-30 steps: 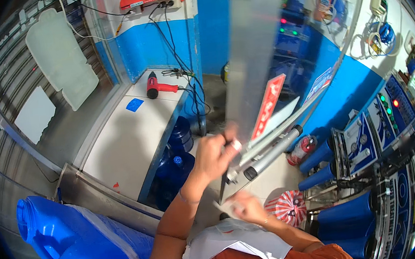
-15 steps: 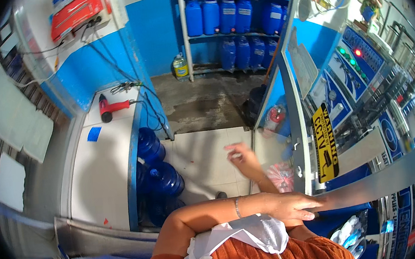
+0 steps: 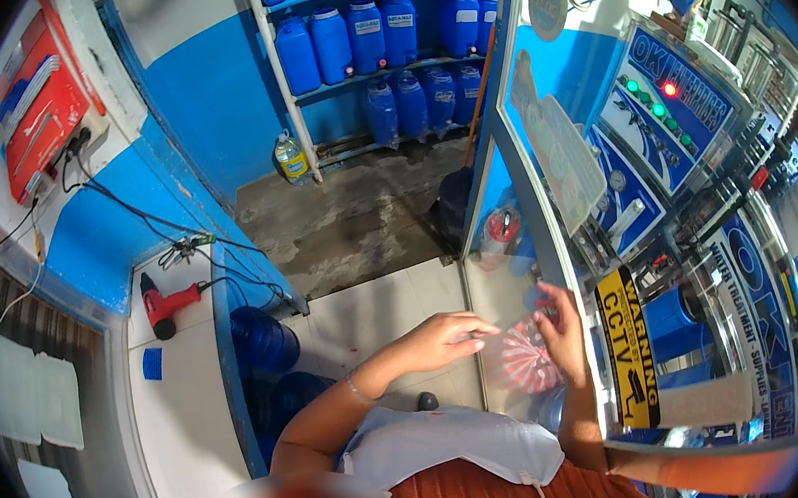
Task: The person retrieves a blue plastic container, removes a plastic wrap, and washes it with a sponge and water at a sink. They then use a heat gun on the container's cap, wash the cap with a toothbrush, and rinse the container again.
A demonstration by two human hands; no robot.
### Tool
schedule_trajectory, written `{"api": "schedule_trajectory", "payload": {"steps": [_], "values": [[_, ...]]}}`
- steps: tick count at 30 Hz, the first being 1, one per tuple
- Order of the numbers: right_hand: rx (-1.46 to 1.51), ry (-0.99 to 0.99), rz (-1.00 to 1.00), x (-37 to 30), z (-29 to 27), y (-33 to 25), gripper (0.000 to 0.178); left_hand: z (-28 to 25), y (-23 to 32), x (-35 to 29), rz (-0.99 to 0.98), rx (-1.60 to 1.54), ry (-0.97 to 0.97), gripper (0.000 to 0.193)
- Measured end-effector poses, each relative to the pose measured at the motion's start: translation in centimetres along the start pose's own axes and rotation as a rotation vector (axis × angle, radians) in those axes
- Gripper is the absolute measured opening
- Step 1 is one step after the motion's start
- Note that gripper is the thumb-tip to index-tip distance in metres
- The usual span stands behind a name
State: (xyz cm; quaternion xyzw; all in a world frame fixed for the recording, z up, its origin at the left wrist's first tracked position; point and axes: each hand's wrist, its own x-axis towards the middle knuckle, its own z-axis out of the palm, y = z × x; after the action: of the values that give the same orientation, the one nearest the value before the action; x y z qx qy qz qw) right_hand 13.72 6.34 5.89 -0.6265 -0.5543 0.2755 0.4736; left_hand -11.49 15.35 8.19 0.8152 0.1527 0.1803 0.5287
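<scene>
Got both hands rearranged in the last half second. Had the left hand (image 3: 442,343) crossed over to the right, apparently at the edge of the door (image 3: 558,243); now out in front over the tiles (image 3: 357,311), pointing toward the glass. Fingers loosely stretched, thumb a bit apart, no grip on anything. Moved the right hand (image 3: 562,324) too: from out ahead above the tiles to up beside the door frame. Fingers half curled and spread, nothing visible in them (can't tell about a light touch on the glass from this angle).

Door over on the right, frame right next to the right hand, yellow sign (image 3: 628,352) just beyond. Near both hands, a striped bundle (image 3: 528,357) in red and white, apparently behind the glass (too hazy to name properly).

Swung the view as well: jugs (image 3: 331,46) further left, red dryer (image 3: 166,302) lower down, but on the same surface (image 3: 184,414) as before, next to a blue scrap (image 3: 152,364).

Meaning, at a guess: left hand done with the door's edge for now, both hands probably free. Wouldn't call the door finished with, though, given the right hand so close.
</scene>
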Motion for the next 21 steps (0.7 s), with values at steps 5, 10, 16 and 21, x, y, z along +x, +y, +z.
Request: {"api": "schedule_trajectory", "payload": {"steps": [5,10,16,21], "values": [[-0.211,0.072,0.119,-0.1,-0.4,0.5,0.062,-4.4,-8.5,-2.1,-0.164,0.078,-0.044,0.032],[-0.088,0.137,0.306,3.2,1.8,-0.6,0.064,-11.0,-14.5,-1.6,-0.26,0.038,-0.035,0.034],[-0.256,0.186,0.187,16.7,12.0,-1.7,0.064,-24.0,-19.6,-0.3,-0.259,0.19,0.033,0.033],[-0.376,0.092,0.153,28.1,19.2,-2.9,0.068,-35.9,-22.6,-1.1,-0.29,0.154,0.126,0.034]]}}
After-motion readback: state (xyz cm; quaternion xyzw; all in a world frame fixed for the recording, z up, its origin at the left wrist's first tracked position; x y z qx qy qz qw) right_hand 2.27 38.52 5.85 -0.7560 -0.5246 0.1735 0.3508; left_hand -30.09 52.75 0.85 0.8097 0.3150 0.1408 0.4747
